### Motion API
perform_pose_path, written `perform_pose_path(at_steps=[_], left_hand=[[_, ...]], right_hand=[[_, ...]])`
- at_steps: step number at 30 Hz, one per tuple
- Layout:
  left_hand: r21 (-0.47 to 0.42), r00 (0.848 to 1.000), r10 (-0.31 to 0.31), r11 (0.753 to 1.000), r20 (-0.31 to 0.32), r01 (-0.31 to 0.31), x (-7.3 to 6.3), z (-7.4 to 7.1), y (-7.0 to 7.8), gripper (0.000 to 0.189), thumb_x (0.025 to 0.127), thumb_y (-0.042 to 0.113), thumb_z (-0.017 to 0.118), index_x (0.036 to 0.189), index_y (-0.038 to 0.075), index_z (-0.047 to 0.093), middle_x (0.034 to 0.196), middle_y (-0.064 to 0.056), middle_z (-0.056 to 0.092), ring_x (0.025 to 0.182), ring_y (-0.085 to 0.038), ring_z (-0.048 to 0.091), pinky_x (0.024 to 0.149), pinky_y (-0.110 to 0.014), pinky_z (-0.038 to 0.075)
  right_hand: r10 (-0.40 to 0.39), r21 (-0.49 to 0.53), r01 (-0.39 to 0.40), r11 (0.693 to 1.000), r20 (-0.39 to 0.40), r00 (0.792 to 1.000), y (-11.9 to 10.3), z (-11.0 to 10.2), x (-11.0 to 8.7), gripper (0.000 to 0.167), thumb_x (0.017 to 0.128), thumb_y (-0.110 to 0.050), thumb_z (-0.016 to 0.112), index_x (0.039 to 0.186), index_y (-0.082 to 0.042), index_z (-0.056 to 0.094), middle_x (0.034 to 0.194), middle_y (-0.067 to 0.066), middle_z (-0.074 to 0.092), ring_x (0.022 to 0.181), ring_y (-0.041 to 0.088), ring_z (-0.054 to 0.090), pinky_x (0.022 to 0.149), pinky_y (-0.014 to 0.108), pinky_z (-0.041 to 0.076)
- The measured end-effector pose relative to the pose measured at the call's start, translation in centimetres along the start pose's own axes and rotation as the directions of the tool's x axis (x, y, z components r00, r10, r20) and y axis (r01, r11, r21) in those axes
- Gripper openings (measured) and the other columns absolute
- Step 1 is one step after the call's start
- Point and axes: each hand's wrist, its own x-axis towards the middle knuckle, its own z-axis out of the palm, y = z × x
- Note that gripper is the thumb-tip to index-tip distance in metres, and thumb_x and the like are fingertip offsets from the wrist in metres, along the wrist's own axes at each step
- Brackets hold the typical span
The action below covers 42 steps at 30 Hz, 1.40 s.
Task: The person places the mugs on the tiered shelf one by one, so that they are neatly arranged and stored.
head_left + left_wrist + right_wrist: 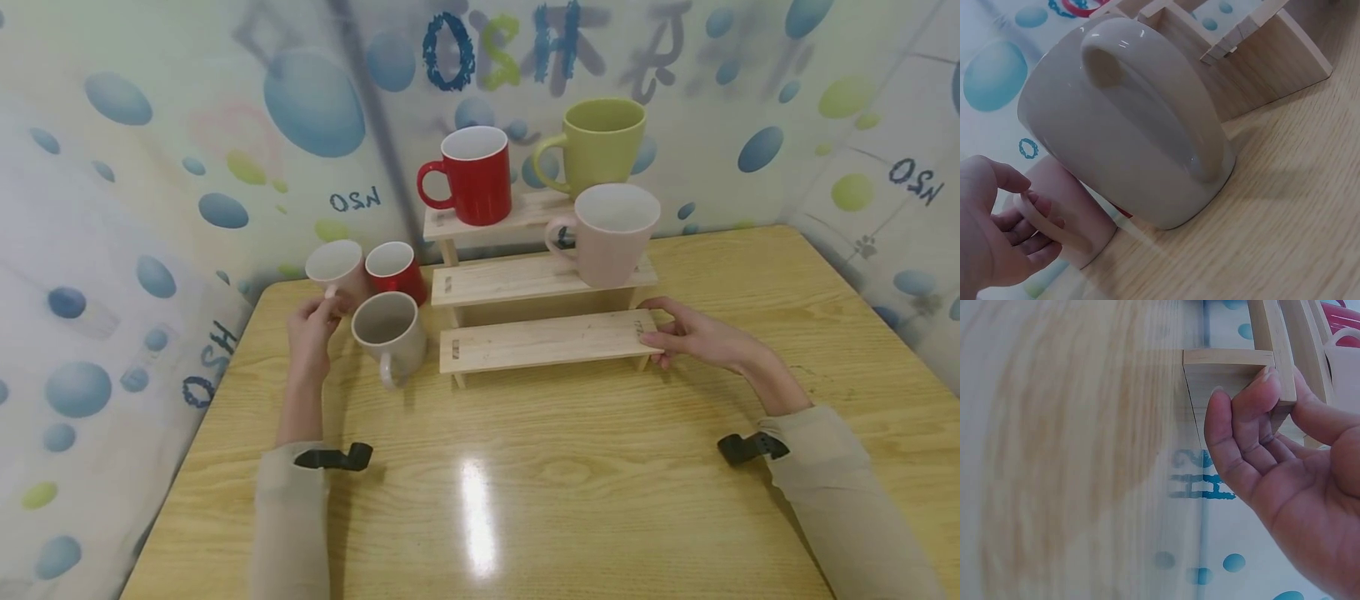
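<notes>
My left hand [306, 337] pinches the handle of a pale pink mug [337, 271], which stands at the back left of the table. In the left wrist view its fingers [1022, 228] curl through the handle with the thumb on top. Close by stand a small red mug [408, 279] and a greyish-white mug [408, 342]. My right hand [701, 337] grips the right end of the lowest step of a three-step wooden rack [547, 340]. Its thumb is on one face of the board and its curled fingers [1254, 400] reach under the other.
A red mug [483, 187] and a yellow-green mug [606, 154] stand on the rack's top step. Another pale pink mug [611, 250] is on the middle step's right end. The patterned wall [300, 192] borders the table [570, 475] behind the rack.
</notes>
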Motion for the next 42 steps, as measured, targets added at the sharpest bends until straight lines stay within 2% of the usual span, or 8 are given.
perform_pose_path(at_steps=[5,10,15,19,23,28,35,42], left_hand=[[0.029,0.998,0.031,0.999,-0.049,-0.029,0.0,0.1,-0.4,0.008,0.091,0.009,0.064,0.088,0.002,0.062,0.085,-0.001,0.059,0.085,-0.012,0.060,0.096,-0.029,0.047],[0.093,0.996,0.032,0.995,-0.086,-0.024,-0.1,0.0,-0.5,0.015,0.091,0.015,0.065,0.086,0.006,0.055,0.079,0.001,0.059,0.081,-0.012,0.059,0.097,-0.031,0.042],[0.143,0.993,0.013,0.990,-0.115,0.003,-0.3,-0.1,-0.5,0.016,0.090,0.014,0.060,0.080,0.007,0.049,0.084,-0.001,0.057,0.085,-0.014,0.056,0.093,-0.033,0.039],[0.162,0.991,0.007,0.987,-0.130,0.014,-0.2,-0.2,-0.7,0.011,0.090,0.009,0.055,0.081,0.007,0.048,0.090,-0.001,0.052,0.084,-0.012,0.051,0.088,-0.032,0.045],[0.136,0.987,0.045,0.990,-0.156,-0.024,-0.1,-0.2,-0.8,0.014,0.091,0.004,0.050,0.079,0.009,0.045,0.079,0.002,0.044,0.066,-0.008,0.043,0.071,-0.025,0.046],[0.066,0.971,0.116,0.992,-0.207,-0.105,0.1,-0.3,-1.0,0.024,0.092,0.001,0.046,0.074,0.012,0.036,0.068,0.003,0.033,0.053,-0.005,0.031,0.053,-0.019,0.030],[-0.003,0.946,0.169,0.984,-0.277,-0.176,0.1,-0.7,-0.8,0.030,0.088,-0.003,0.044,0.066,0.014,0.032,0.060,0.006,0.030,0.050,-0.005,0.027,0.047,-0.018,0.023],[-0.083,0.903,0.244,0.953,-0.354,-0.290,-0.6,-0.5,0.8,0.029,0.084,-0.007,0.043,0.066,0.014,0.032,0.060,0.005,0.030,0.052,-0.005,0.027,0.047,-0.016,0.022]], right_hand=[[-0.001,-0.002,0.001,1.000,-0.002,1.000,0.1,-0.1,0.0,0.056,0.106,-0.013,0.052,0.149,0.005,0.021,0.081,0.013,0.059,0.076,0.027,0.066,0.079,0.032,0.054],[0.004,0.003,-0.004,1.000,0.001,1.000,0.1,-0.1,0.0,0.057,0.105,-0.013,0.053,0.149,0.005,0.020,0.081,0.014,0.059,0.076,0.027,0.066,0.079,0.033,0.054],[-0.003,0.004,0.003,1.000,0.004,1.000,0.0,0.0,0.1,0.055,0.106,-0.013,0.052,0.148,0.005,0.022,0.081,0.014,0.059,0.075,0.027,0.066,0.078,0.032,0.054],[-0.011,0.008,0.011,1.000,0.005,1.000,0.0,0.0,0.1,0.053,0.106,-0.012,0.052,0.147,0.004,0.024,0.083,0.015,0.060,0.075,0.027,0.066,0.077,0.033,0.054],[-0.010,0.011,0.010,1.000,0.005,1.000,0.0,0.0,0.1,0.052,0.106,-0.012,0.052,0.146,0.004,0.024,0.083,0.014,0.060,0.075,0.028,0.065,0.077,0.033,0.054],[-0.005,0.015,0.005,1.000,0.005,1.000,0.0,0.1,0.0,0.053,0.106,-0.012,0.052,0.147,0.004,0.024,0.082,0.014,0.059,0.075,0.027,0.065,0.076,0.033,0.055],[-0.001,0.012,0.001,1.000,0.008,1.000,0.1,0.0,0.1,0.054,0.106,-0.013,0.051,0.148,0.004,0.022,0.085,0.016,0.062,0.075,0.026,0.065,0.077,0.033,0.054],[0.004,0.011,-0.004,1.000,0.004,1.000,0.0,0.0,0.0,0.055,0.106,-0.013,0.052,0.149,0.004,0.021,0.085,0.016,0.062,0.075,0.025,0.065,0.077,0.033,0.054]])
